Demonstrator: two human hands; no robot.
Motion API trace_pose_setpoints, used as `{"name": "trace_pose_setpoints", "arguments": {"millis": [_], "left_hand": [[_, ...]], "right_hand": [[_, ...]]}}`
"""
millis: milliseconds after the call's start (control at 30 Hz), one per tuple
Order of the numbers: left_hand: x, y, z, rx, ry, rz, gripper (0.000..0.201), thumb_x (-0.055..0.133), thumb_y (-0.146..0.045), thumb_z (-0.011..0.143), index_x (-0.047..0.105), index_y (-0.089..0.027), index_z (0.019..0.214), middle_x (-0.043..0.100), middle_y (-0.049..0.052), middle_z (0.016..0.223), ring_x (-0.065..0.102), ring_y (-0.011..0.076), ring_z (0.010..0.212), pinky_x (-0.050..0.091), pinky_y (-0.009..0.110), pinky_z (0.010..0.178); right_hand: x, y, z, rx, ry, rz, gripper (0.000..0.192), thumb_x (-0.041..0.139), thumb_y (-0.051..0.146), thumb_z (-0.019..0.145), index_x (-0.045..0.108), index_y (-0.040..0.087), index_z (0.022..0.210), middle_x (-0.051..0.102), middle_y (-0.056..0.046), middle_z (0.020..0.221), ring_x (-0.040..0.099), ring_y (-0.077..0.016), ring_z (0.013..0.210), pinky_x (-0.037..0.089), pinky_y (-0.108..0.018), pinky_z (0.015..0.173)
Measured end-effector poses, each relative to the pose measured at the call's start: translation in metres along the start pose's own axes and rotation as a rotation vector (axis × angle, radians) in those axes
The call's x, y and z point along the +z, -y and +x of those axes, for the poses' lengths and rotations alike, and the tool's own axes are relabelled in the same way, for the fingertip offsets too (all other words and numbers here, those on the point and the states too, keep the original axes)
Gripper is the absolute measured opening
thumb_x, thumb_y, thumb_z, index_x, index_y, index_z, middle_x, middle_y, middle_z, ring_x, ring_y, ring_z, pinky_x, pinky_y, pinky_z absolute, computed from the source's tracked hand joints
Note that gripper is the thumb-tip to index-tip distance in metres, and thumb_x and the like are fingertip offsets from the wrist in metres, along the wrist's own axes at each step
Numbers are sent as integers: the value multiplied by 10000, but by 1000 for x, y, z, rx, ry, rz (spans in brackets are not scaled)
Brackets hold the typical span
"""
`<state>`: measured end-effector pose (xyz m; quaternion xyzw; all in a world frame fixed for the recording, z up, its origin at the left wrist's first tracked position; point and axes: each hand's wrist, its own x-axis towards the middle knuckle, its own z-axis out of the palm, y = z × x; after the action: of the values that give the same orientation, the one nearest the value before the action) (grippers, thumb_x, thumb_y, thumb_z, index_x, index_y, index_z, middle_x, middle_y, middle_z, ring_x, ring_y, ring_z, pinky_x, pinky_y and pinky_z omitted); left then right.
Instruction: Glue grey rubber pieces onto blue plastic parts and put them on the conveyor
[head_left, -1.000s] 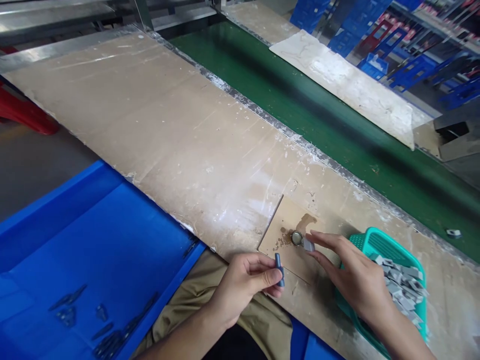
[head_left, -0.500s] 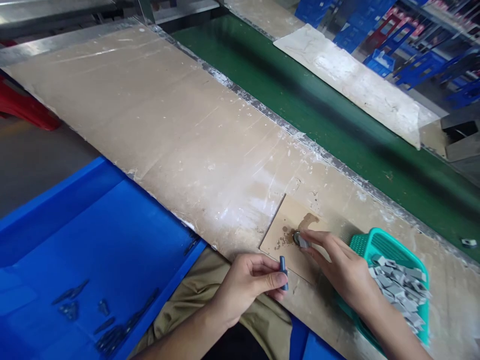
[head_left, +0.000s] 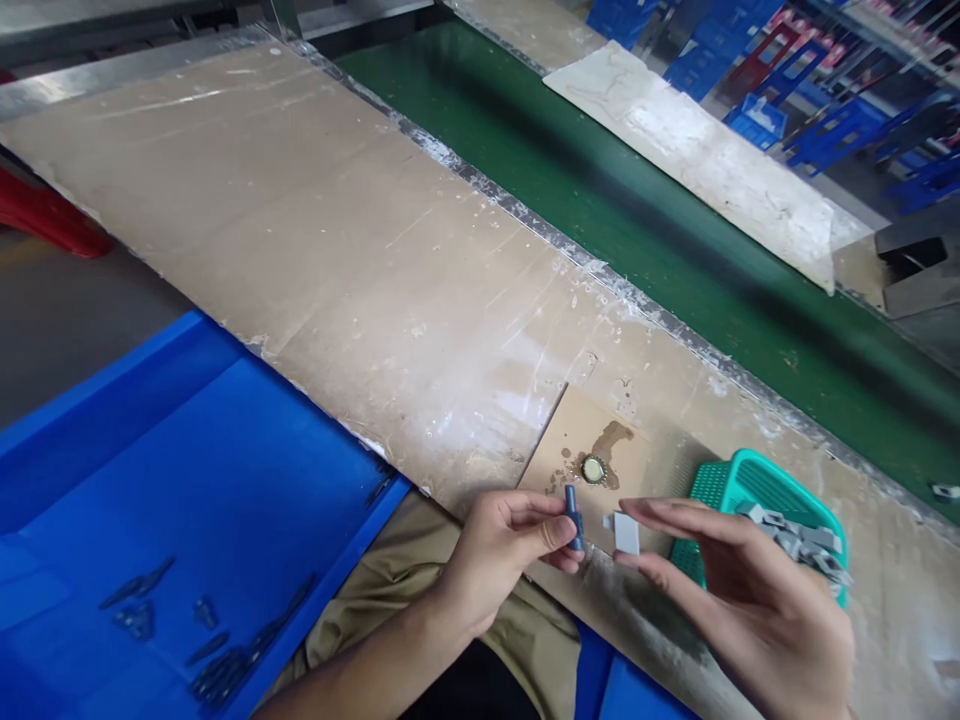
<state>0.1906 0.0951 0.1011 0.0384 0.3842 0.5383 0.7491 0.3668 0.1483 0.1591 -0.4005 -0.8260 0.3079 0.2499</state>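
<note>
Between the thumb and fingers of my left hand (head_left: 517, 540) is a dark blue-grey plastic pin (head_left: 573, 515), held roughly upright. My right hand (head_left: 739, 590) pinches a small light-grey block (head_left: 626, 534) with a short stub pointing at the pin; a narrow gap parts the two pieces. Beyond my hands, a bottle cap (head_left: 593, 468) lies on a square of cardboard (head_left: 551, 440) marked with wet brown stains. To the right, partly behind my right hand, a green basket (head_left: 716, 485) holds many similar grey blocks (head_left: 795, 535).
A blue tray (head_left: 247, 450) at the left holds several dark plastic pieces (head_left: 225, 675). The worn tan worktop (head_left: 337, 250) runs beside a green conveyor belt (head_left: 525, 150). Part of a red object (head_left: 52, 215) shows at the far left edge.
My right hand has drawn back from the bottle cap towards me, carrying the grey block close to the pin. The cap is now uncovered. My left hand has barely moved.
</note>
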Motion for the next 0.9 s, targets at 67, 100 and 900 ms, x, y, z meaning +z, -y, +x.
{"name": "trace_pose_setpoints", "arguments": {"millis": [67, 100, 900], "left_hand": [[1, 1, 0, -1, -7, 3, 359, 809, -315, 610, 669, -64, 825, 680, 57, 643, 635, 144, 573, 513, 253, 566], [1, 1, 0, 1, -9, 4, 359, 812, -318, 605, 672, -69, 822, 684, 56, 646, 636, 144, 566, 513, 254, 564], [-60, -49, -42, 405, -441, 648, 339, 666, -419, 749, 696, -201, 1007, 746, 39, 895, 701, 198, 739, 571, 286, 734]], "right_hand": [[0, 6, -4, 5, 24, 56, 384, 688, 119, 767, 570, 241, 1111, 682, -47, 1001, 650, -206, 959, 549, -298, 813], [0, 8, -5, 0, 35, 63, 388, 687, 108, 765, 569, 239, 1111, 682, -47, 997, 651, -203, 957, 549, -293, 810], [-46, -85, 76, 265, -306, -217, 412, 708, 403, 705, 608, 181, 1037, 724, -93, 928, 696, -247, 836, 555, -387, 784]]}}
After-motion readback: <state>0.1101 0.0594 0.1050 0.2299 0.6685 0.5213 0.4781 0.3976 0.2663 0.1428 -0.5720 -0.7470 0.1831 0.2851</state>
